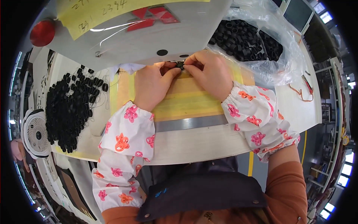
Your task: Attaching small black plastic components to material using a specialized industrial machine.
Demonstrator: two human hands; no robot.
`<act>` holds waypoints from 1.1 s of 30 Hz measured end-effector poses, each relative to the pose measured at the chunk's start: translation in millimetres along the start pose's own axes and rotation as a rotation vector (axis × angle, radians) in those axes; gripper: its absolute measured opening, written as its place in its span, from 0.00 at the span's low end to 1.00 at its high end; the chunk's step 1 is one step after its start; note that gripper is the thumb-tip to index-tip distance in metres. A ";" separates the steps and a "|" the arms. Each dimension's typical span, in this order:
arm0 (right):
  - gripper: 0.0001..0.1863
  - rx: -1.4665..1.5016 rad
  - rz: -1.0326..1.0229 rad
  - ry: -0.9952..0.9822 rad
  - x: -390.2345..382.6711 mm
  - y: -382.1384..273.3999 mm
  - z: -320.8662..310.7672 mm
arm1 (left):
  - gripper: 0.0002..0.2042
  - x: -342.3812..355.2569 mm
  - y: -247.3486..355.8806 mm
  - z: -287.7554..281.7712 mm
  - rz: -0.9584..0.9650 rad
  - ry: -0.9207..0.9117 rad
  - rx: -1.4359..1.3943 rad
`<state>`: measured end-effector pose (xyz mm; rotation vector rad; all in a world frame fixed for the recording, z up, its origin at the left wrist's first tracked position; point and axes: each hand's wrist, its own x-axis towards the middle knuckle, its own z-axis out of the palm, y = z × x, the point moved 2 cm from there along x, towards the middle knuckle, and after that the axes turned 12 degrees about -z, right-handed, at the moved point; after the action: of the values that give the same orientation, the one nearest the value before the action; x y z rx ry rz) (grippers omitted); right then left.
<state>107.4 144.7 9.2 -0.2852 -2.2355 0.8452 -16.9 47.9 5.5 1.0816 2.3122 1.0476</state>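
Under the pale grey head of a sewing machine [123,48], both of my hands meet at a small black band loop [180,65]. My left hand [152,83] pinches its left side between thumb and fingers. From the right, my right hand [211,74] pinches the same loop, fingertips almost touching those of the left. The machine head and my fingers partly hide the loop, and the needle does not show. Beneath my hands lies a bed covered with yellow tape [186,102], edged in front by a metal strip [190,123].
A heap of black loops [69,112] joined by threads lies at the left. A clear plastic bag [287,63] at the back right holds many black loops [242,41]. Thread snips [308,87] lie on the right of the table. A white fan [36,133] stands beyond the left edge.
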 end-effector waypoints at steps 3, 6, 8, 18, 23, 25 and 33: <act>0.05 -0.007 0.000 0.022 1.8 2.3 4.2 | 0.12 1.7 -0.2 -0.8 -0.045 -0.016 -0.040; 0.05 -0.001 -0.012 0.040 3.4 4.4 6.8 | 0.12 4.5 2.0 -7.0 -0.083 -0.060 -0.071; 0.05 -0.013 -0.016 0.036 2.9 5.5 6.4 | 0.12 6.5 0.5 -7.1 -0.092 -0.093 -0.080; 0.03 -0.025 -0.092 0.074 2.1 -0.9 2.1 | 0.14 7.8 -8.5 0.8 0.004 -0.049 0.017; 0.04 -0.051 -0.098 0.056 6.9 -4.4 -1.5 | 0.14 8.1 -4.5 -2.4 0.091 0.006 0.057; 0.05 -0.069 -0.118 0.047 10.0 -3.0 -0.1 | 0.13 8.2 -3.1 -3.2 0.027 0.003 0.132; 0.06 -0.135 -0.003 -0.067 13.8 1.8 0.1 | 0.13 12.1 -6.7 -2.5 0.090 -0.029 0.081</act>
<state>97.4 151.9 15.5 -0.3206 -2.3592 0.7130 -29.3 53.2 1.7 1.2338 2.3197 0.9710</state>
